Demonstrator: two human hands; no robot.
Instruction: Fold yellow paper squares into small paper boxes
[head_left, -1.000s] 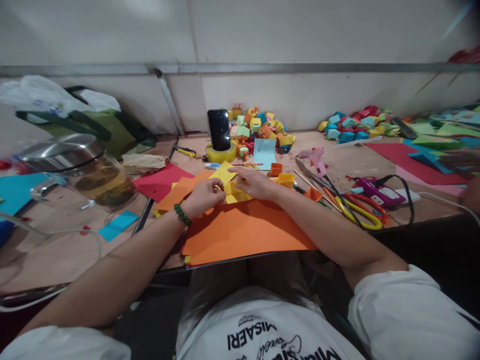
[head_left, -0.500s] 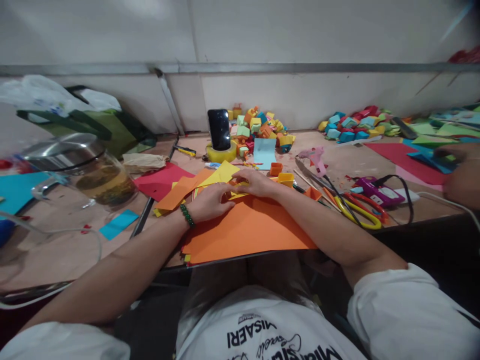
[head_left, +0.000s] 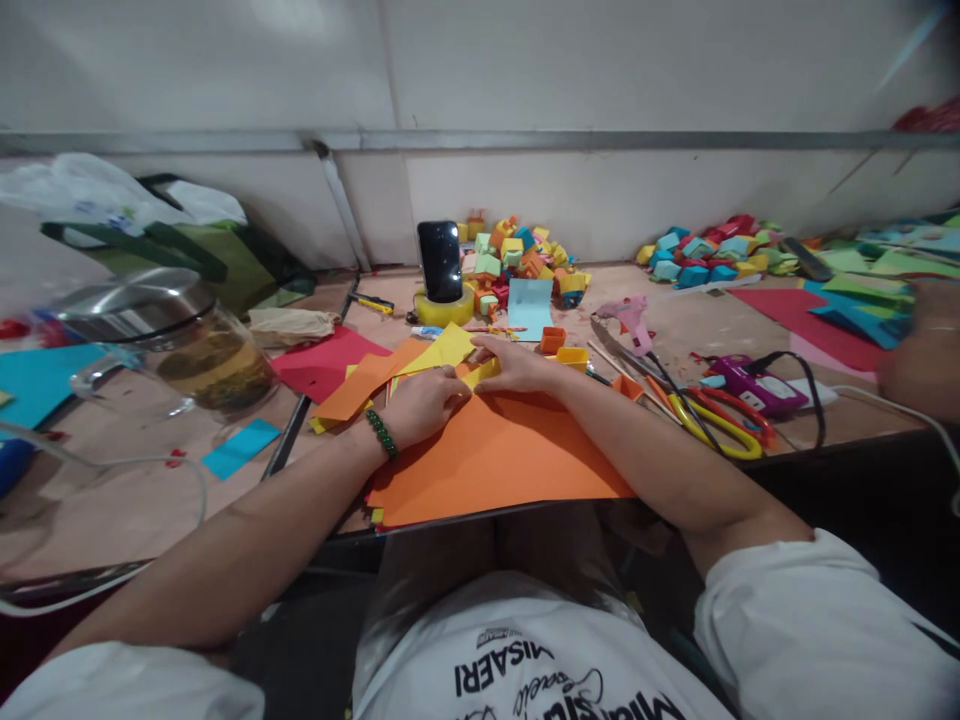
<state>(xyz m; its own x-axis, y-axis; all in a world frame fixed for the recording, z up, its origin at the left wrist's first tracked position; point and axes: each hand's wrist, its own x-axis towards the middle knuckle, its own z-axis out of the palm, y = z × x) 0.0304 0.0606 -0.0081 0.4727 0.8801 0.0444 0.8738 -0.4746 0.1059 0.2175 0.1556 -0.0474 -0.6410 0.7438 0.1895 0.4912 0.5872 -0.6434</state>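
Observation:
My left hand (head_left: 424, 403) and my right hand (head_left: 516, 363) meet over a folded yellow paper piece (head_left: 480, 373), pressing it down on a large orange sheet (head_left: 495, 455) at the table's near edge. Both hands pinch the yellow piece, which is mostly hidden under the fingers. A green bead bracelet is on my left wrist. More yellow and orange sheets (head_left: 442, 350) lie fanned out just behind my hands.
A phone (head_left: 439, 262) stands in a yellow tape roll in front of a pile of small paper boxes (head_left: 517, 255). Scissors (head_left: 716, 425), a pink glue gun (head_left: 634, 318) and a purple one (head_left: 754, 383) lie right. A glass kettle (head_left: 176, 345) sits left. Another person's hand (head_left: 919, 360) shows far right.
My hands have lowered the yellow piece flat onto the orange sheet and drawn closer together. The other person's hand at the far right has shifted.

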